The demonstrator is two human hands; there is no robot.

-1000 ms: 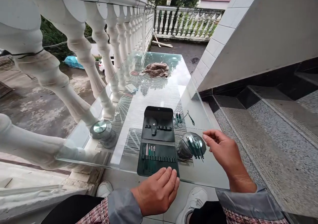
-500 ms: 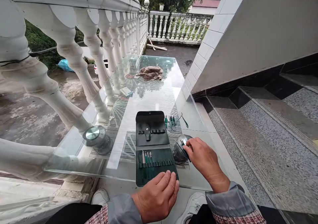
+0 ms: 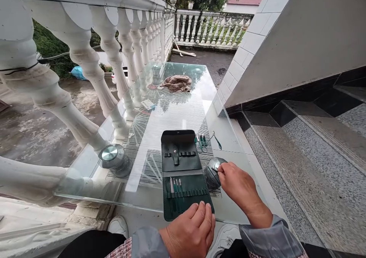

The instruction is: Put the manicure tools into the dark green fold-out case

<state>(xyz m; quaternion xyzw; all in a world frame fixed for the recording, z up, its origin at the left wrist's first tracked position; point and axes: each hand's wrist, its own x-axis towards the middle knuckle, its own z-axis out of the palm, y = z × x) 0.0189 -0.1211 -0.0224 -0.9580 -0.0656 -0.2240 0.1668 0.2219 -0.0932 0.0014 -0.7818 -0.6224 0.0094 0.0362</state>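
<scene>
An open dark green manicure case (image 3: 183,162) lies on the glass table. Several slim tools (image 3: 175,185) with green handles stand in loops on its lower panel, at the left; the other loops there hold nothing. My left hand (image 3: 190,227) is closed over the case's lower right edge, its thumb out of sight. To the right of the case, my right hand (image 3: 238,187) pinches a thin tool (image 3: 214,169) above a round table support; its kind is too small to tell. Nail clippers (image 3: 202,139) and green-handled nippers (image 3: 216,140) lie beyond the case's right side.
The glass tabletop (image 3: 191,109) carries a crumpled brown cloth (image 3: 177,83) and a small box (image 3: 148,104) farther back. A round metal-capped support (image 3: 110,153) is at the left. White balusters (image 3: 85,60) line the left side; stone steps (image 3: 300,136) rise at the right.
The view has shifted slightly. The case has slid a little toward me and right with my left hand. My right hand has turned, and the thin tool now points leftward.
</scene>
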